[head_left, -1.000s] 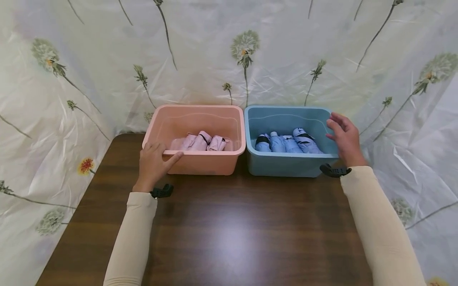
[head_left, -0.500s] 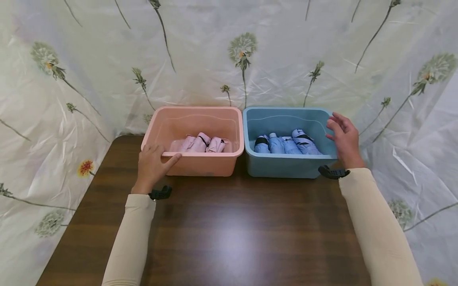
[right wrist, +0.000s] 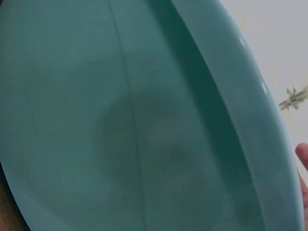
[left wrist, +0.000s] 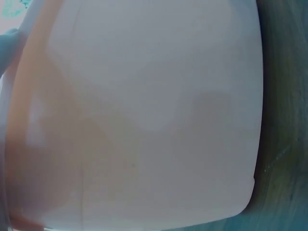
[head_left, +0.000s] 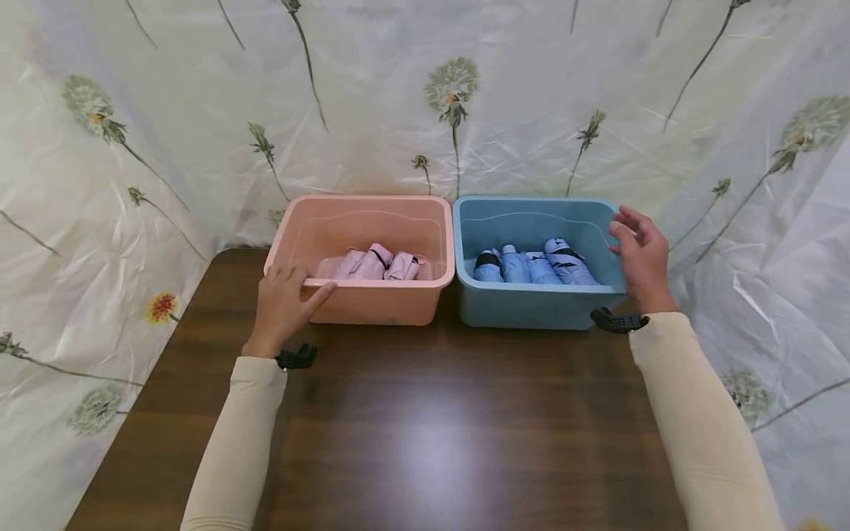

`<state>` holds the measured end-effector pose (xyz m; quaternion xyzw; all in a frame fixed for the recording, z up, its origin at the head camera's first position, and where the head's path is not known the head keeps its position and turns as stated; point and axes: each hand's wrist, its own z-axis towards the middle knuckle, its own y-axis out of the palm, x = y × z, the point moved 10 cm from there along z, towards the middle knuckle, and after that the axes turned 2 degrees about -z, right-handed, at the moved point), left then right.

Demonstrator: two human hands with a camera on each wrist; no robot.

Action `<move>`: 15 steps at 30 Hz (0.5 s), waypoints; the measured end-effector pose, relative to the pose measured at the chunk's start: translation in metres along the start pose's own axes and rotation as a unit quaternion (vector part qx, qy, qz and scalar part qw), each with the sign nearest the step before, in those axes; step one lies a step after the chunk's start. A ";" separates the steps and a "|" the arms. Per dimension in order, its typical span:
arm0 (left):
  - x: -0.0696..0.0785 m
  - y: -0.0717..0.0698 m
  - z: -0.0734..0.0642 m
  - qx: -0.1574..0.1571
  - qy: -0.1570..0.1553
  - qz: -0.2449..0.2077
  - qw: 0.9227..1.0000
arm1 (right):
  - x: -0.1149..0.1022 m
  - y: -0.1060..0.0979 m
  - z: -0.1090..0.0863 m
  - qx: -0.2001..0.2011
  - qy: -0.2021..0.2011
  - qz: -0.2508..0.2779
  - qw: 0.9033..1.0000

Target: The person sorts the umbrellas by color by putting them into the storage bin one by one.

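Note:
My left hand (head_left: 282, 306) rests at the front left corner of a pink plastic bin (head_left: 372, 304). Its thumb lies along the front rim, and the fingers reach over the corner. Inside that bin lie pink folded umbrellas (head_left: 372, 262), partly hidden by the front wall. Beside it stands a blue bin (head_left: 524, 308), holding several blue folded umbrellas (head_left: 564, 262) with dark straps. My right hand (head_left: 643, 262) is at the blue bin's right rim, fingers loosely bent and thumb apart; whether it touches the rim is unclear. In the right wrist view, its fingertips (right wrist: 302, 154) show past the rim.
Both bins stand side by side near the back of a dark wooden table (head_left: 425, 413), a narrow gap between them. A flower-printed sheet (head_left: 372, 88) hangs behind and along both sides. A dark strap (head_left: 296, 357) is worn on the left wrist, another strap (head_left: 619, 320) on the right.

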<state>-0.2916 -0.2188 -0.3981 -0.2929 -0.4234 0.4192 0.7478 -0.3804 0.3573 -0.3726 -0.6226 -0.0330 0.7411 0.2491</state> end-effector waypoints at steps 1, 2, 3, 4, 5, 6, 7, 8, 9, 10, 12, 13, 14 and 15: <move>0.000 0.001 0.001 -0.002 0.000 0.001 1.000 | -0.002 0.000 0.001 0.001 -0.007 -0.010 1.000; 0.000 0.001 0.002 -0.005 -0.001 0.004 1.000 | -0.004 0.000 0.001 0.001 -0.013 -0.025 1.000; 0.001 0.002 0.003 -0.007 -0.002 0.005 1.000 | -0.007 0.000 0.002 0.002 -0.021 -0.042 0.999; 0.000 0.002 0.003 -0.008 -0.003 0.005 1.000 | -0.009 0.000 0.002 0.002 -0.028 -0.056 0.998; 0.001 0.003 0.004 -0.009 -0.004 0.001 1.000 | -0.010 0.000 0.002 0.002 -0.034 -0.069 0.997; 0.001 0.003 0.004 -0.008 -0.004 -0.001 1.000 | -0.011 -0.001 0.001 0.002 -0.040 -0.081 0.996; 0.001 0.004 0.004 -0.007 -0.004 -0.005 1.000 | -0.013 -0.001 0.000 0.003 -0.044 -0.087 0.995; 0.002 0.004 0.004 -0.006 -0.003 -0.009 1.000 | -0.013 -0.002 -0.001 0.003 -0.046 -0.095 0.994; 0.002 0.004 0.004 -0.005 -0.003 -0.014 1.000 | -0.013 -0.003 -0.003 0.003 -0.047 -0.099 0.994; 0.002 0.003 0.004 -0.003 -0.003 -0.017 1.000 | -0.013 -0.004 -0.005 0.003 -0.048 -0.101 0.994; 0.003 0.001 0.005 -0.001 -0.004 -0.020 1.000 | -0.013 -0.006 -0.009 0.004 -0.049 -0.107 0.993; 0.003 -0.001 0.005 0.000 -0.004 -0.019 1.000 | -0.014 -0.007 -0.012 0.003 -0.048 -0.111 0.993; 0.003 -0.002 0.005 0.000 -0.005 -0.016 1.000 | -0.015 -0.007 -0.014 0.002 -0.050 -0.117 0.992; 0.003 -0.005 0.005 0.000 -0.006 -0.013 1.000 | -0.018 -0.005 -0.017 0.000 -0.052 -0.120 0.991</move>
